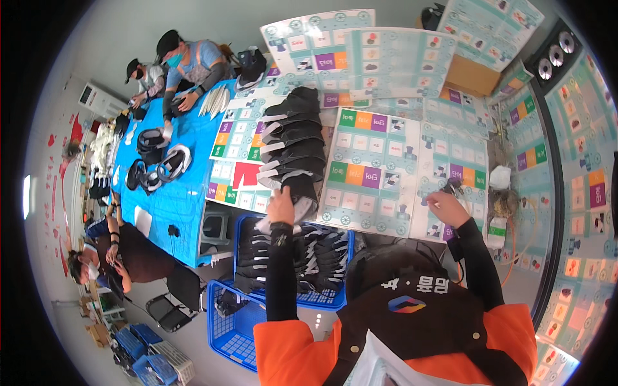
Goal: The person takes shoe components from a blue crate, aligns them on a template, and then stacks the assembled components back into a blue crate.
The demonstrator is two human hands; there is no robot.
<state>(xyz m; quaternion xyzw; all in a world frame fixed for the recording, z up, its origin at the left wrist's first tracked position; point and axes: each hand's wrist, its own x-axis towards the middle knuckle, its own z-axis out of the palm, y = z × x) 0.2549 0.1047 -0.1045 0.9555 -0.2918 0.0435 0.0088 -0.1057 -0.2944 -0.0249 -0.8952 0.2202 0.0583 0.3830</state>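
Observation:
A row of overlapping black shoe uppers (291, 138) with light grey linings runs away from me along the worktable. My left hand (281, 207) is at the near end, its fingers closed on the edge of the nearest shoe upper (300, 190). Further right, my right hand (449, 209) is over the table with fingers curled together. Just beyond its fingers is a small dark metallic object (454, 187); whether the hand grips it is unclear. A black block (455, 249) with an orange hose lies beside that wrist.
Below the table edge, a blue basket (349, 257) holds many dark uppers, with another blue basket (235, 344) nearer. Printed sheets (367, 170) cover the worktable. People work around a blue-covered table (164, 222) at left. A chair (174, 309) stands near it; a printed panel (582, 193) borders the right.

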